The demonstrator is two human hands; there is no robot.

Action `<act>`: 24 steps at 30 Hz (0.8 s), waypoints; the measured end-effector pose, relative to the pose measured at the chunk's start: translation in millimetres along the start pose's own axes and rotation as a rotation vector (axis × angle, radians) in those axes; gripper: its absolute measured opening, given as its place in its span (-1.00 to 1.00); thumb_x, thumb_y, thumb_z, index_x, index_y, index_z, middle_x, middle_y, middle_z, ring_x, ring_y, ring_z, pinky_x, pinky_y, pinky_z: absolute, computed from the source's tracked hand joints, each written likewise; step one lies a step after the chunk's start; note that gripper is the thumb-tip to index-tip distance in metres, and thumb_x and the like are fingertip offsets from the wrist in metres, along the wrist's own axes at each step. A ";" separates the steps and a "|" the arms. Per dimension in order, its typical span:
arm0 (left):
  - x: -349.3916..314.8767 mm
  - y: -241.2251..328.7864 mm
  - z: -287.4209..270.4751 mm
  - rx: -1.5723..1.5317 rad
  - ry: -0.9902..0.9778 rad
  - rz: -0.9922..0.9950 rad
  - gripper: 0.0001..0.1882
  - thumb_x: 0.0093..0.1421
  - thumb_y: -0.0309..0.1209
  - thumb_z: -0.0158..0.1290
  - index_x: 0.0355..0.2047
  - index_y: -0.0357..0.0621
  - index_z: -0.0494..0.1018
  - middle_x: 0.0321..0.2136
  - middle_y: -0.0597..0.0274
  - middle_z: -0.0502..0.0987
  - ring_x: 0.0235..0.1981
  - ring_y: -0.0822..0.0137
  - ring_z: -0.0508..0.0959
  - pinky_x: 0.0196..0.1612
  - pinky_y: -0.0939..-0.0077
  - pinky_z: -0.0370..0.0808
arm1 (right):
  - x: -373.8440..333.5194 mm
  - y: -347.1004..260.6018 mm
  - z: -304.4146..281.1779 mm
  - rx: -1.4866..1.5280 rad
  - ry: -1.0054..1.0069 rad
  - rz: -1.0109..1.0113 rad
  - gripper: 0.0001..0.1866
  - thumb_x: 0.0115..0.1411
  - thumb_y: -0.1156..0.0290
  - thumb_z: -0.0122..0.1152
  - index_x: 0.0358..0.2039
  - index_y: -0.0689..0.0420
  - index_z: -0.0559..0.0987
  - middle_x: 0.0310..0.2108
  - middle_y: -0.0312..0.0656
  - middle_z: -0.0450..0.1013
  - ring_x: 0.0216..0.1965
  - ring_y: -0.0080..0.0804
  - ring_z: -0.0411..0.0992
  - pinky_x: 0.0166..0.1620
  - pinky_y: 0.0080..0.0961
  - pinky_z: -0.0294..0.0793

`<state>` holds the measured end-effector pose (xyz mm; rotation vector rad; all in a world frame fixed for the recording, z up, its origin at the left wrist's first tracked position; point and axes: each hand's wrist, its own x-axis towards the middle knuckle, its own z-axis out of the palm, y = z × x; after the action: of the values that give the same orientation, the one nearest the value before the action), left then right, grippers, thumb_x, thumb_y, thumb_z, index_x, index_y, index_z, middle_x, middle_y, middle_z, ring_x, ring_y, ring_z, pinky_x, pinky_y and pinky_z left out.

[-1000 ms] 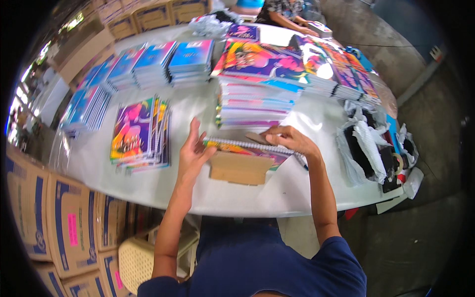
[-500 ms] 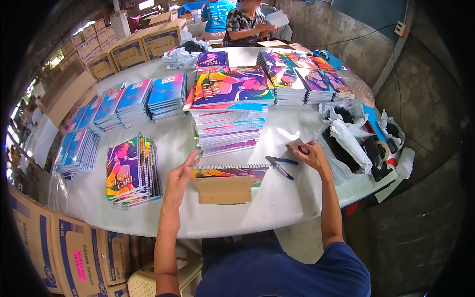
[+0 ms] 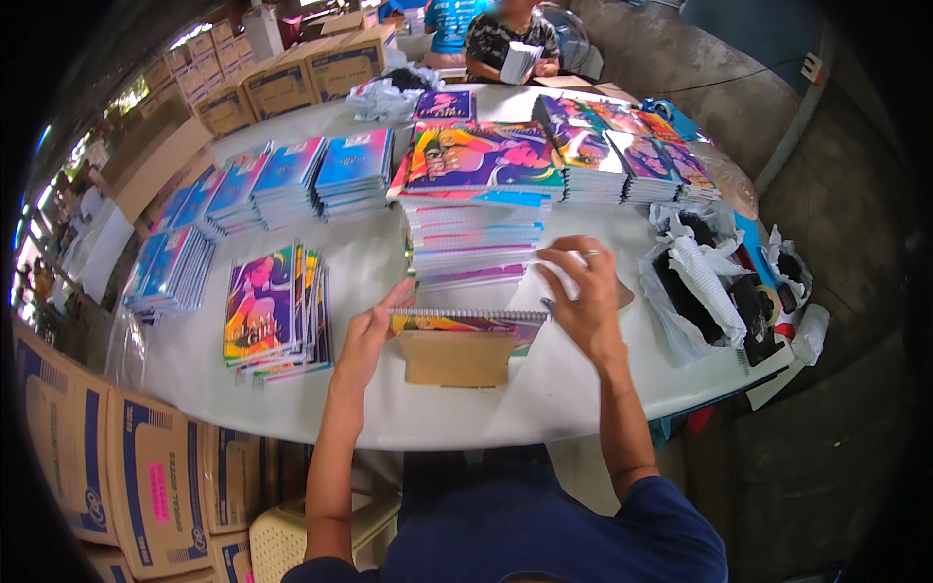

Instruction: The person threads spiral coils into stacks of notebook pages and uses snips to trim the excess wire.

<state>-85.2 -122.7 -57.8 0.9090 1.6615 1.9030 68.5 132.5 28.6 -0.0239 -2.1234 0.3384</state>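
A spiral notebook [image 3: 525,332] stands on edge with its wire coil up, behind a folded brown cardboard piece [image 3: 457,359]. My left hand [image 3: 365,335] grips the notebook's left end, thumb near the coil. By the coil's right end, my right hand [image 3: 586,296] hovers with its fingers bent and apart; nothing shows in them. A small dark tip peeks out beside that hand, too little to name. The pliers are not visible. A flat brown piece [image 3: 625,293] lies partly hidden behind my right hand. Beyond the notebook rises a tall stack of notebooks [image 3: 481,165].
Fanned notebooks [image 3: 260,311] lie at left, with blue-covered stacks [image 3: 352,165] behind them. More colourful stacks [image 3: 595,160] stand at the far right. Plastic bags with black contents [image 3: 690,282] sit at the right edge. A person [image 3: 510,44] across the table holds papers.
My right hand has let go of the flat brown piece and moved left to the coil's right end. The pliers have gone from sight. My left hand stays at the notebook.
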 end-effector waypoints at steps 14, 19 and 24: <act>-6.3 7.0 3.3 -0.115 -0.034 -0.013 -0.25 0.30 0.17 -0.24 0.22 -0.24 0.26 0.08 0.24 0.40 0.04 0.42 0.41 0.12 0.43 0.32 | -2.8 -93.5 93.4 0.199 -0.315 -0.153 -0.75 -0.05 0.45 0.34 -0.30 0.11 0.58 -0.30 -0.24 0.40 -0.21 -0.25 0.34 -0.07 -0.28 0.23; -5.6 3.7 3.4 -0.126 -0.033 -0.013 -0.23 0.29 0.17 -0.23 0.19 -0.31 0.28 0.13 0.25 0.38 0.02 0.45 0.40 0.11 0.45 0.32 | -4.3 -96.7 100.7 0.230 -0.349 -0.120 -0.76 -0.07 0.55 0.29 -0.32 0.18 0.56 -0.32 -0.21 0.41 -0.24 -0.22 0.35 -0.09 -0.31 0.23; -3.8 -3.9 3.3 -0.149 -0.005 0.021 -0.24 0.29 0.15 -0.20 0.17 -0.32 0.30 0.15 0.23 0.37 0.07 0.44 0.39 0.12 0.46 0.32 | -6.1 -92.8 103.9 0.146 -0.400 -0.224 -0.85 -0.02 0.51 0.24 -0.37 0.21 0.55 -0.30 -0.16 0.44 -0.21 -0.21 0.36 -0.07 -0.27 0.23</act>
<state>-80.5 -122.5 -62.1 0.8742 1.4899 2.0060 -3.7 18.3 -6.2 0.3937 -2.4587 0.3871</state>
